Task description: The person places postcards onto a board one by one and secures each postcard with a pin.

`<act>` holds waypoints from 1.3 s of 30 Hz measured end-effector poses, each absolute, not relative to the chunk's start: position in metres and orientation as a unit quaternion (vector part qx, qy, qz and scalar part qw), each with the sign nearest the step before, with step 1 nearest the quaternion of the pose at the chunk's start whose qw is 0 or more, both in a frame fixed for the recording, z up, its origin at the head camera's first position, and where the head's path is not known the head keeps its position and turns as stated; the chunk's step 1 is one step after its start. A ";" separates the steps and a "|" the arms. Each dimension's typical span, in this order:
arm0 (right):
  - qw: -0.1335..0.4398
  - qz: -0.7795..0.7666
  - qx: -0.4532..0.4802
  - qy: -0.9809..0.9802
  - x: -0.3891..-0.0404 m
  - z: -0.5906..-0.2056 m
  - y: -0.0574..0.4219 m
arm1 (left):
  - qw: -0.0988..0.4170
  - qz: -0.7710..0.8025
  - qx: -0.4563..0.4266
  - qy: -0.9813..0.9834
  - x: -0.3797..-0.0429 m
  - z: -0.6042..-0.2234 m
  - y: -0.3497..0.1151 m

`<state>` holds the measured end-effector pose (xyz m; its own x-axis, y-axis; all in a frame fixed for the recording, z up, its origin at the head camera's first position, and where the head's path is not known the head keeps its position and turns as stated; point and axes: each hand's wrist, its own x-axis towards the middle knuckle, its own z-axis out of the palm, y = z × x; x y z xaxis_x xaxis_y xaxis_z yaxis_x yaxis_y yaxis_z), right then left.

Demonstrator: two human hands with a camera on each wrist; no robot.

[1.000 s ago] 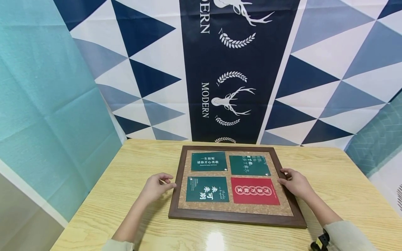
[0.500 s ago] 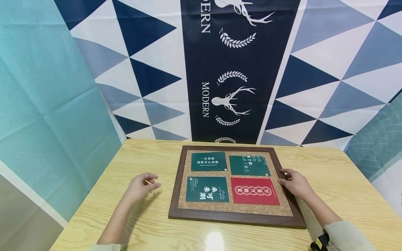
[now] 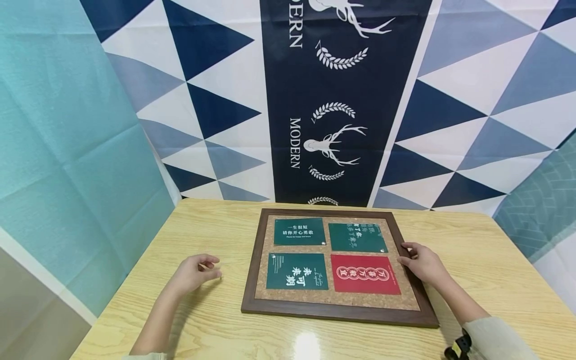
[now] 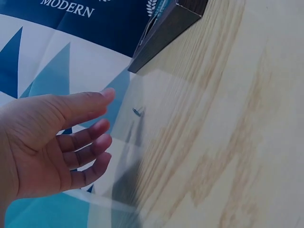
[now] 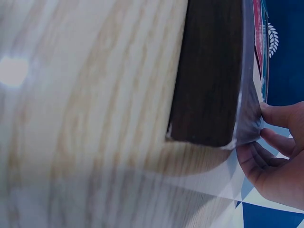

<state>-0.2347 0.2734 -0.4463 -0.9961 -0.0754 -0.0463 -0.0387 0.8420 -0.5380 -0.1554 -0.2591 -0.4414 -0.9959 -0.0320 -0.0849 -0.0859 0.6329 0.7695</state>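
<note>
A framed cork board point(image 3: 337, 299) with a dark brown wooden border lies flat on the table. Pinned on it are three green cards, such as the lower left one point(image 3: 281, 275), and a red card point(image 3: 366, 274) at lower right. My right hand point(image 3: 425, 264) grips the frame's right side, thumb on top and fingers along the outer edge. Left of the board, my left hand point(image 3: 191, 274) hovers over the table, fingers loosely curled around nothing. In the left wrist view a small metallic pushpin point(image 4: 137, 111) shows on the table just beyond its fingertips.
The light wood table point(image 3: 207, 225) reaches back to a patterned cloth wall point(image 3: 225, 100) with triangles and deer. A pale blue cloth point(image 3: 81, 125) hangs at the left. Silver pins point(image 3: 323, 243) show at corners of the green cards.
My left hand has moved left, away from the frame's left side, and slightly down. The right hand and the board have stayed in place.
</note>
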 end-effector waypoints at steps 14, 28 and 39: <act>0.037 -0.285 -0.029 0.957 -0.233 -0.446 0.273 | 0.044 0.406 -0.027 0.912 -0.154 -0.455 -0.258; 0.032 -0.286 -0.036 0.957 -0.234 -0.446 0.274 | 0.035 0.374 -0.041 0.926 -0.155 -0.457 -0.251; 0.032 -0.286 -0.035 0.957 -0.233 -0.447 0.274 | 0.026 0.367 -0.035 0.929 -0.156 -0.458 -0.247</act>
